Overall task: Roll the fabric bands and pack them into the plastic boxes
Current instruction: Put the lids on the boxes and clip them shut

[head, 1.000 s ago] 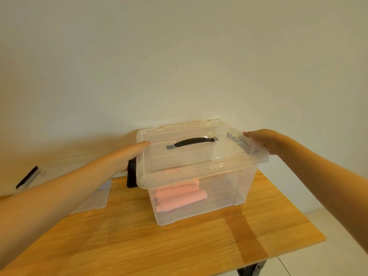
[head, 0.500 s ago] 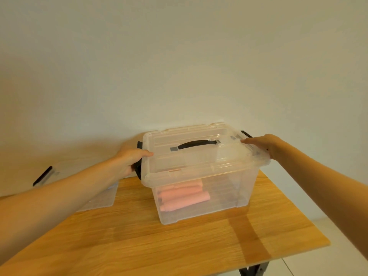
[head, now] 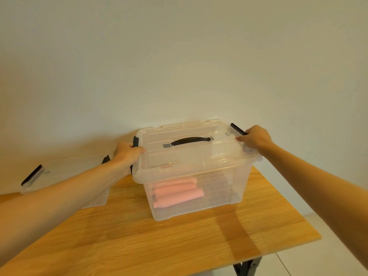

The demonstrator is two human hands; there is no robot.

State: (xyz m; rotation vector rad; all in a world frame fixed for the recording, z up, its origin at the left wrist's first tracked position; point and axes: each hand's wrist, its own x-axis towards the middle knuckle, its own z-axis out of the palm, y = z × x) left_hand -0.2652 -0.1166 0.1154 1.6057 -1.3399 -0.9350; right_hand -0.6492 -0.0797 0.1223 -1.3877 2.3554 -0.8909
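Table [head: 139, 246]: wooden top; carries both boxes.
Box [head: 219, 192]: clear plastic, stands upright near the middle of the table, long side facing the camera.
Fabric rolls [head: 177, 193]: pink, several, lying flat on the box floor in its left half. They are stacked against one another, with long axes running left to right along the box's length and right ends angled a little away. They were probably laid this way so they stay rolled and leave the right half free.
Lid [head: 189, 156]: seated on the box rim, with the black handle [head: 190, 140] lying flat on top.
Left hand [head: 127, 154]: fingers curled round the left latch [head: 136, 142], thumb on the lid corner. The grip looks meant to press the clip shut.
Right hand [head: 254, 138]: grips the right latch [head: 237, 128], thumb on the lid edge. The clip stands raised, not yet down.
Step (judgement): closing a packed box. One hand at each end keeps the lid level.
Second box [head: 59, 176]: clear, farther left, partly behind the left arm; contents cannot be made out.
Wall [head: 179, 56]: plain, just behind the boxes.
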